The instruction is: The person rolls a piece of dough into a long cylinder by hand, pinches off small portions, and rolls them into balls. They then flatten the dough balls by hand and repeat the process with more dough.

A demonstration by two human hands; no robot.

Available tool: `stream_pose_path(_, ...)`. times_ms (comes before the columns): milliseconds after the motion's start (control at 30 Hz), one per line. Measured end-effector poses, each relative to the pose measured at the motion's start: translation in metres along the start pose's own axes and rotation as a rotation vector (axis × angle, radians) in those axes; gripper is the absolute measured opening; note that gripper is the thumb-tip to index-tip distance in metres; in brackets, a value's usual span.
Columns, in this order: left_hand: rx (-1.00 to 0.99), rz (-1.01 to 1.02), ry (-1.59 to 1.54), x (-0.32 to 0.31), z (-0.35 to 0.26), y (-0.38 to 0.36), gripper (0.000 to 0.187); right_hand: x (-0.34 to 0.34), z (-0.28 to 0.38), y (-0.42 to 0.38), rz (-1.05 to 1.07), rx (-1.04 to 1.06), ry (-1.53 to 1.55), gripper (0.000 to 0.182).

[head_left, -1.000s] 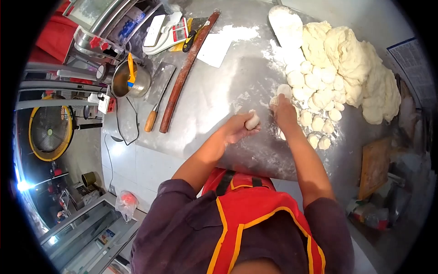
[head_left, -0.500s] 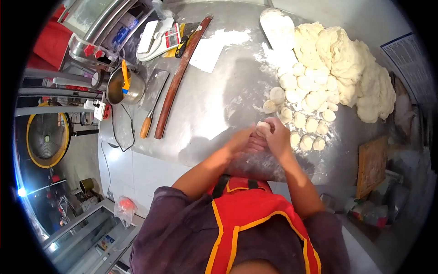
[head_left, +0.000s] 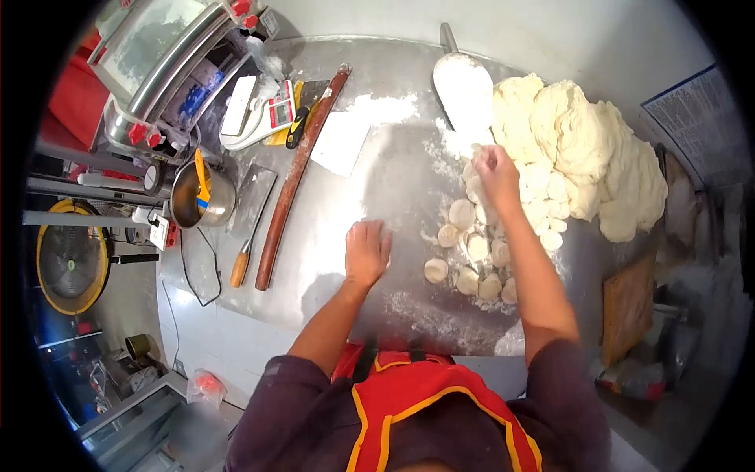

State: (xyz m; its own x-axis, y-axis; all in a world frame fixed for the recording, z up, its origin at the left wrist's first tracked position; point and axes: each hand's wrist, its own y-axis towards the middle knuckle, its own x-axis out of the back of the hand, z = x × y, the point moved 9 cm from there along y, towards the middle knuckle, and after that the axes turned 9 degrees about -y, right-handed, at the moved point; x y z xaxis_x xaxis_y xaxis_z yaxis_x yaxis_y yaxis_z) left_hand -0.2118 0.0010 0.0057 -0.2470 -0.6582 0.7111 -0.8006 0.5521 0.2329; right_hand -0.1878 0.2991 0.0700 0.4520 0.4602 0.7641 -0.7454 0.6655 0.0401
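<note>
My left hand (head_left: pixel 367 250) rests palm down on the steel table (head_left: pixel 314 220), its fingers slightly bent and no object visible under it. Farther out, my right hand (head_left: pixel 497 177) has its fingertips pinched together at the floury edge of the dough pieces. Whatever they hold is too small to make out. Below it lie several flattened round dough pieces (head_left: pixel 462 213), one of them a single disc (head_left: pixel 436 271) at the left end of the front row. Beyond are more dough balls, partly hidden by my right forearm, and a large mound of dough (head_left: pixel 570 134).
A scoop of flour (head_left: pixel 462 88) lies at the back. To the left are a rolling pin (head_left: pixel 303 173), a wooden-handled scraper (head_left: pixel 255 216), a white card (head_left: pixel 340 149), a digital scale (head_left: pixel 255 118) and a metal pot (head_left: pixel 203 193). A wooden board (head_left: pixel 627 311) stands at the right.
My hands have come apart; the dough piece they held now appears to lie in the front row. My right hand has moved forward to the flour, my left to the bare tabletop. The view has shifted.
</note>
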Motion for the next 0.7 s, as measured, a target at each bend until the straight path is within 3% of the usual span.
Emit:
stream_pose_path(133,0.066,0.069,-0.017,-0.004,0.007,0.002,0.029,-0.035,-0.023,0.074,-0.044,0.006,-0.236,0.051)
stream_pose_path(167,0.072,0.078,-0.014,-0.005,0.008,0.004,0.028,-0.045,-0.035,0.082,0.007,-0.079,-0.206,0.057)
stream_pose_path(300,0.024,0.041,-0.002,-0.002,0.006,0.005,0.027,-0.061,-0.038,0.077,-0.032,0.022,-0.319,0.063)
stream_pose_path(400,-0.030,-0.010,0.016,0.003,0.001,0.005,0.026,-0.053,-0.027,0.065,-0.052,0.090,-0.373,0.060)
stream_pose_path(433,-0.039,-0.022,0.024,0.003,0.000,0.005,0.026,-0.062,-0.043,0.068,0.179,0.000,-0.295,0.048)
stream_pose_path(533,-0.056,-0.033,0.055,0.004,-0.003,0.005,0.026,-0.068,-0.043,0.068,0.335,0.024,-0.033,0.035)
stream_pose_path(667,-0.068,-0.044,0.057,0.003,-0.001,0.005,0.027,-0.027,-0.007,0.053,0.107,0.300,-0.211,0.030)
stream_pose_path(700,-0.075,-0.051,0.056,0.004,-0.001,0.005,0.027,-0.013,-0.014,0.055,0.119,0.159,-0.175,0.028)
